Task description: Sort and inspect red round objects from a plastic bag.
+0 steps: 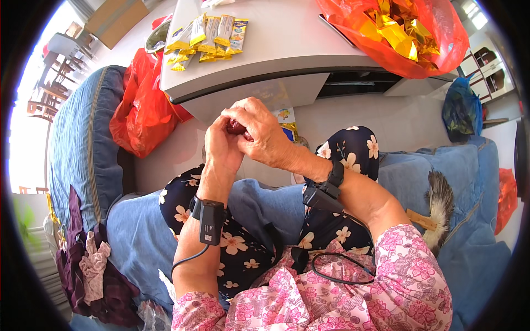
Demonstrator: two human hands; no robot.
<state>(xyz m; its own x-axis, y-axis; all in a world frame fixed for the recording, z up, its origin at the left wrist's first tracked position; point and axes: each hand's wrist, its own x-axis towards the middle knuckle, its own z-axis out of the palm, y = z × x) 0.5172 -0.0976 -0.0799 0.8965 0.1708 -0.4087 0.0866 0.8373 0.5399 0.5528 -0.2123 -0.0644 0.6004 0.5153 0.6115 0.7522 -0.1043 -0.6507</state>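
Observation:
Cupped together before me, my hands enclose a dark red, shiny wrinkled food item [235, 127], which looks like dried red dates. My left hand [223, 149] supports it from the left and below. The fingers of my right hand [265, 130] curl over the top and hide much of it. Just behind the hands, a packet with gold and blue print [287, 120] is partly covered by my right hand. Farther off, several small yellow-and-white wrapped snack packets [212, 35] lie heaped on the table's left corner.
A white table [273, 33] stands ahead. On its right sits a red plastic bag [451, 39] with gold foil packaging [393, 37]. Another red bag [143, 107] rests beside the blue sofa arm [74, 120]. A feather duster [439, 207] lies on the sofa at right. Cables run from both wrist devices.

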